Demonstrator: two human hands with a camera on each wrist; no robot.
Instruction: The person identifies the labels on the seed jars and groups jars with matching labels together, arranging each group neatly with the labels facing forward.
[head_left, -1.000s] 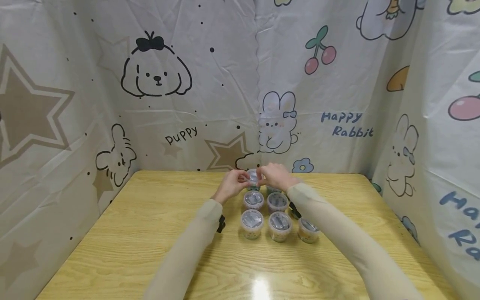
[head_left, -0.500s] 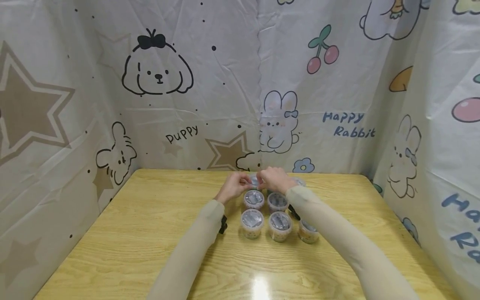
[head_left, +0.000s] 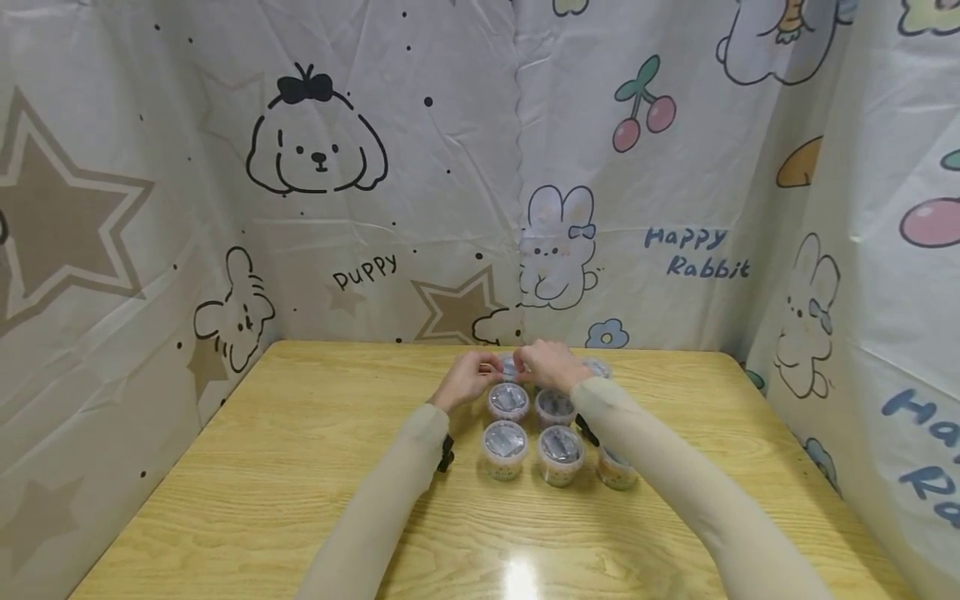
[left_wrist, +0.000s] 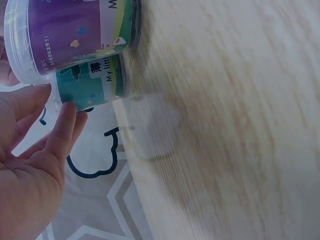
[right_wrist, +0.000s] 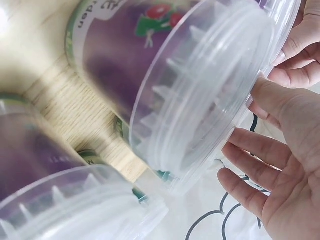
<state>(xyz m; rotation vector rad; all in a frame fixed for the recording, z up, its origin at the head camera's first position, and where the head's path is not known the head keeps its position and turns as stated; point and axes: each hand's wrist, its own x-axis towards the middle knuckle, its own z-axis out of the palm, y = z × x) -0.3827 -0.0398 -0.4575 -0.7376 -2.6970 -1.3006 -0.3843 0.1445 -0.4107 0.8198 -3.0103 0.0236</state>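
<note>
At the back left of a block of round plastic tubs, both hands hold one tub (head_left: 508,367) from opposite sides near its lid. My left hand (head_left: 467,379) has its thumb and fingers at the left side. My right hand (head_left: 551,365) reaches the right side and covers part of the row behind it. In the left wrist view the tub between the fingers has a teal label (left_wrist: 82,85), standing behind a purple-labelled tub (left_wrist: 75,30). Clear toothed lids (right_wrist: 200,90) show large in the right wrist view, close to the right fingertips (right_wrist: 237,135).
Several more lidded tubs (head_left: 504,446) stand in rows nearer the front, some partly hidden by the right sleeve (head_left: 667,467). Another tub (head_left: 597,365) is at the back right. The wooden table (head_left: 300,467) ends at a printed cloth (head_left: 420,225) behind and at both sides.
The held tub has come down slightly and now sits lower behind the nearer tub. Both hands have lowered with it, and the back-right tub has come into view.
</note>
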